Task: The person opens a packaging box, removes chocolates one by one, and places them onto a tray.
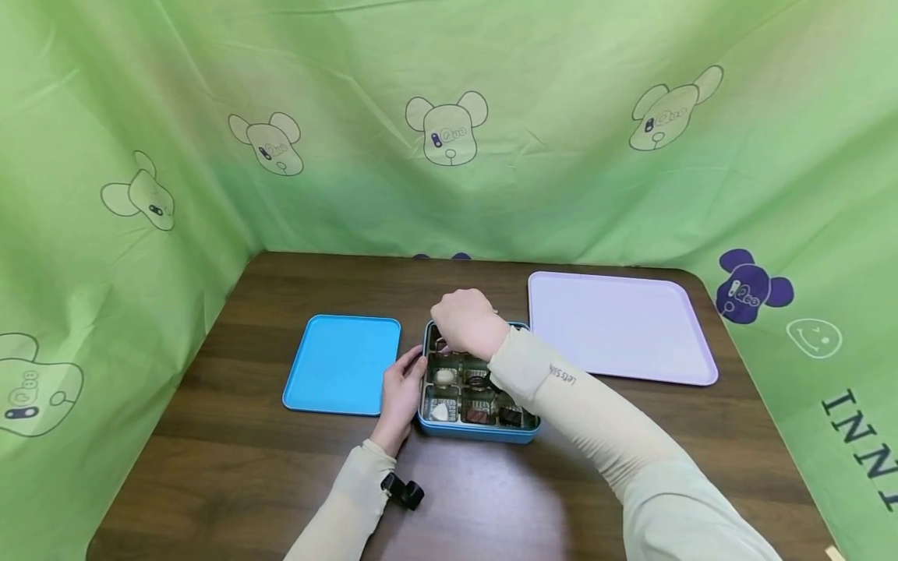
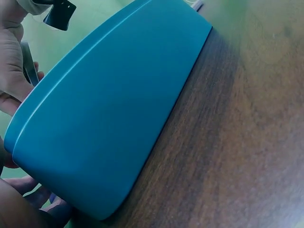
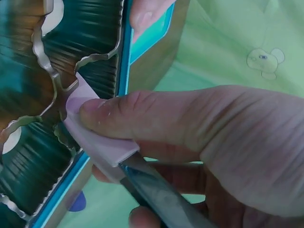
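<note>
A blue tin box point(image 1: 477, 432) with a divided tray inside stands in the middle of the table. My left hand point(image 1: 403, 393) rests against its left side, fingertips at the rim. Over the far left part of the tin, my right hand point(image 1: 468, 321) pinches tongs point(image 3: 107, 135) with pale pink tips and metal arms. The tips reach down into a compartment, between its wavy dividers; what lies between them is hidden. Nearer compartments hold a round white piece point(image 1: 445, 377), a white pointed piece point(image 1: 440, 411), a brown piece point(image 1: 478, 417) and a dark piece point(image 1: 510, 417).
A square blue tray point(image 1: 344, 366) lies left of the tin. To the right and farther back is a larger lilac tray point(image 1: 617, 323). Green printed cloth point(image 1: 547, 187) hangs around the wooden table point(image 1: 231, 467).
</note>
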A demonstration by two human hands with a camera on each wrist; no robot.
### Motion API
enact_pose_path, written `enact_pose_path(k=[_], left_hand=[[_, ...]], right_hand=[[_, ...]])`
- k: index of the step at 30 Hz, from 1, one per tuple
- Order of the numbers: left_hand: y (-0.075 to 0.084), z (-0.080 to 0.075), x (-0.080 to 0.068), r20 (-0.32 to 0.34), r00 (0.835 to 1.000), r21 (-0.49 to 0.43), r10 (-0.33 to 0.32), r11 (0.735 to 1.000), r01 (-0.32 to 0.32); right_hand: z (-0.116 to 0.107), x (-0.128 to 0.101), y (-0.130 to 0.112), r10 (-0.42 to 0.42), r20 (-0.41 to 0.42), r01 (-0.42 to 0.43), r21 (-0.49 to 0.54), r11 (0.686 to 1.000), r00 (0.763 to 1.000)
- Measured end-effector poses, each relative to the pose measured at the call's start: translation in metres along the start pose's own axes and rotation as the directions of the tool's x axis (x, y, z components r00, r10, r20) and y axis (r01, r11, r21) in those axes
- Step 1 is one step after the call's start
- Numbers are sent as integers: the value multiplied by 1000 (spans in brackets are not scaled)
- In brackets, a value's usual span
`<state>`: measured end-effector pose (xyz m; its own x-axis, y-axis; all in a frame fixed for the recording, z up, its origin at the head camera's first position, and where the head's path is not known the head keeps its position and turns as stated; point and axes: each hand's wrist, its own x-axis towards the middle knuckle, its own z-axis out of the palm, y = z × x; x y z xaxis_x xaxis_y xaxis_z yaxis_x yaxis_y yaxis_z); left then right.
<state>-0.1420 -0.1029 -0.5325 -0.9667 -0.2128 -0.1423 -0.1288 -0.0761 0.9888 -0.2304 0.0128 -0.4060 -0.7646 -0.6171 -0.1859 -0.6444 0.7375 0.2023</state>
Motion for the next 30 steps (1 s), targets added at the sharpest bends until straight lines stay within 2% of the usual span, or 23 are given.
enact_pose_path(k=[13,26,30], left_hand=[[1,1,1,-1,1000,9,6,1000,-6],[-1,2,-1,-2,1000,40,23,999,-23],[0,2,-3,-10,1000,44,11,999,-10]], right_hand=[[5,-8,12,-56,-52,55,-9,998,997],[-15,-26,20,-26,-94,28,24,999,995],[-21,-33,23,-21,-112,25,40,999,994]])
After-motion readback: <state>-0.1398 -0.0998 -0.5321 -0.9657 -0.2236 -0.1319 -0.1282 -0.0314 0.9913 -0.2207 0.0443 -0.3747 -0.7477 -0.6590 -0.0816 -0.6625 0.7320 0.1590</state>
